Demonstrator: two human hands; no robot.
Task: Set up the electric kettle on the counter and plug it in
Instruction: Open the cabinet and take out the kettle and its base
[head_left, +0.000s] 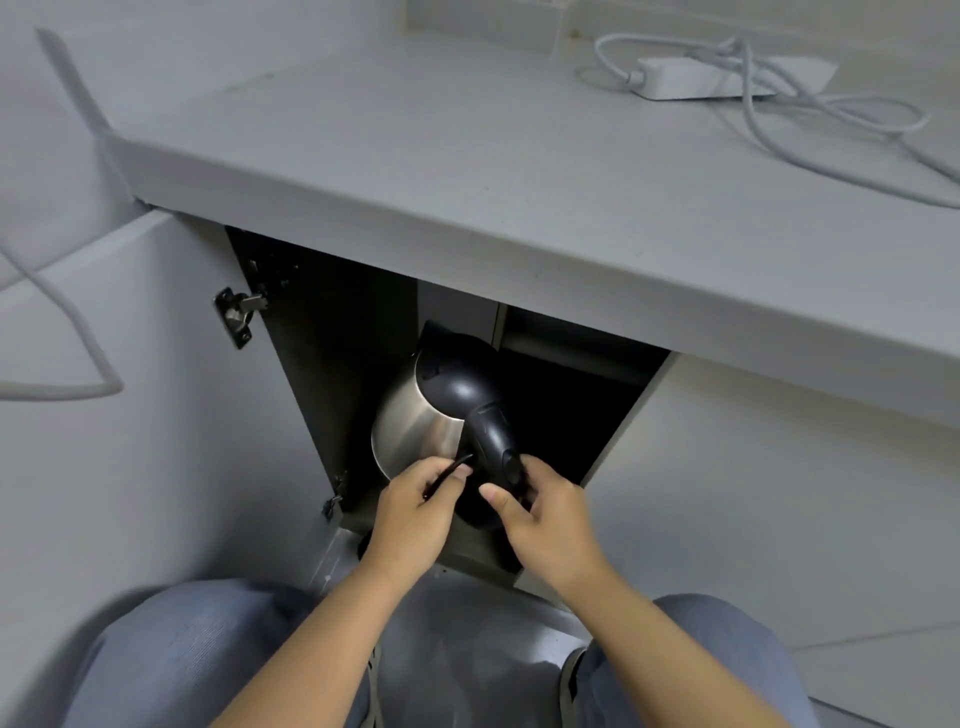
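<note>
A steel electric kettle (421, 421) with a black lid and black handle stands in the open cabinet under the grey counter (415, 156). My right hand (545, 512) grips the lower part of the kettle's handle. My left hand (415, 514) holds the kettle's black cord (447, 473) beside the kettle's base. The base is mostly hidden behind my hands. A white power strip (691, 80) with a coiled white cable lies at the back right of the counter.
The cabinet door (130, 415) is swung open to the left, its hinge showing. A white cable (62, 332) hangs across that door. The counter's thick front edge overhangs the cabinet opening. My knees in blue trousers fill the bottom of the view.
</note>
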